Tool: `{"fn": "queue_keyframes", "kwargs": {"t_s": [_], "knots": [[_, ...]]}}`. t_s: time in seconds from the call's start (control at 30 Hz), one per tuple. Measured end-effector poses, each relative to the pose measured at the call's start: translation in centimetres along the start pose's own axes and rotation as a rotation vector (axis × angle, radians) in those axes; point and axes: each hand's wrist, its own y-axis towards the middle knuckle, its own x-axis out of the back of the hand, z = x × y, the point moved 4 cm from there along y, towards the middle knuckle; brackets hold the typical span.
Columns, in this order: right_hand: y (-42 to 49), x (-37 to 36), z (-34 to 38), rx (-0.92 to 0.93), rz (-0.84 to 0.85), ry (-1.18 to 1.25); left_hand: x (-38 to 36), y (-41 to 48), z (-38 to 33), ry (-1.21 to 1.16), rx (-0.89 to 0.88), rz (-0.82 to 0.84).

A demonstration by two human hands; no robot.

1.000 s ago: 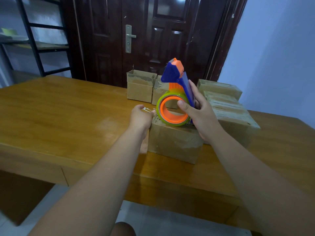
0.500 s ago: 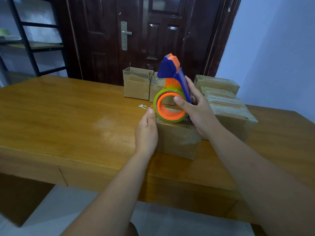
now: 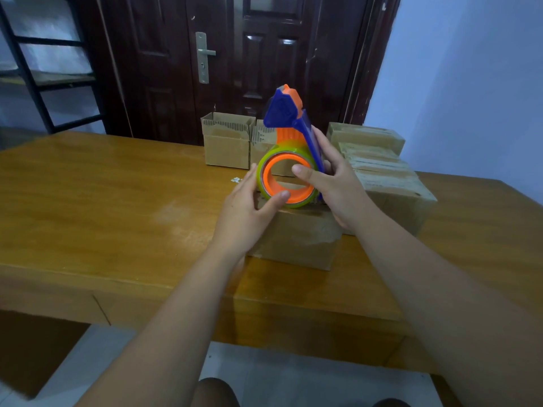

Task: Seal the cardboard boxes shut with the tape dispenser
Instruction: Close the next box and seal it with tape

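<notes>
- The right hand (image 3: 338, 186) is still gripping the tape dispenser (image 3: 286, 121), its fingers wrapping the blue handle side and its thumb lying across the orange core.
- The dispenser is standing upright, its tape roll (image 3: 296, 204) resting on top of the nearest cardboard box (image 3: 296, 239), which is sitting near the front edge of the worktop (image 3: 88, 201).
- The left hand (image 3: 249, 212) is the thing that has changed: a second ago it was down at the box's left edge, and now it is up at the roll, its thumb pressing on the lower rim of the orange ring and its fingers curving round the roll's left side.
- So both hands are now holding the dispenser, and neither is steadying the box.
- Judging from this, the person is probably hunting for the loose end of the tape or adjusting the roll, so no strip is being laid at this moment.
- I cannot tell whether the top seam of this box is already carrying tape, since the dispenser and hands are covering it.
- Behind it, two open boxes (image 3: 226, 142) are waiting with flaps up; closed boxes (image 3: 382, 171) are lining up to the right.
</notes>
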Motion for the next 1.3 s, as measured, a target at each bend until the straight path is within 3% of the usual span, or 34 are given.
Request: {"fn": "queue_keyframes", "kwargs": {"t_s": [0.2, 0.43, 0.73, 1.03, 1.13, 1.3], "knots": [[0.2, 0.0, -0.2, -0.005, -0.005, 0.001, -0.6, -0.1, 0.5, 0.073, -0.028, -0.044], [1.1, 0.3, 0.1, -0.036, 0.019, -0.026, -0.1, 0.1, 0.3, 0.328, -0.062, 0.044], [2.3, 2.7, 3.5, -0.011, 0.293, -0.482, 0.4, 0.2, -0.6, 0.605, -0.021, 0.115], [2.1, 4.4, 4.9, -0.040, 0.413, -0.671, 0.4, 0.1, -0.8, 0.651, -0.029, 0.123], [1.4, 4.9, 5.0, -0.016, 0.390, -0.702, 0.4, 0.2, -0.7, 0.648, -0.035, 0.120], [-0.3, 5.3, 3.0, 0.100, 0.156, -0.587, 0.2, 0.2, -0.2, 0.623, -0.036, 0.115]]}}
